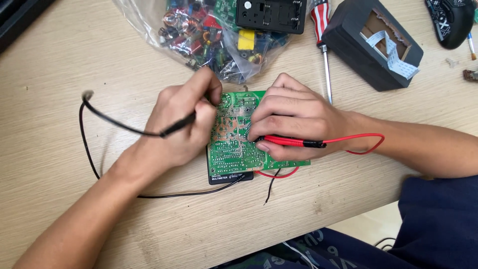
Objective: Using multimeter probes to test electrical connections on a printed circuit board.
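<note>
Head view, looking down at a wooden table point(59, 60): a green circuit board point(234, 142) lies solder side up on a black meter point(226, 177), between the person's two hands. The left hand point(181, 124) is closed around a black probe point(177, 127), its tip hidden near the board's upper left part. The right hand point(294, 122) pinches a red probe point(286, 141), tip on the board's middle. This looks like the probing step, both leads on the solder joints. The next touch would need steady tips on small pads, without bridging neighbours. A bag of parts point(209, 35) and a screwdriver point(323, 45) lie beyond.
</note>
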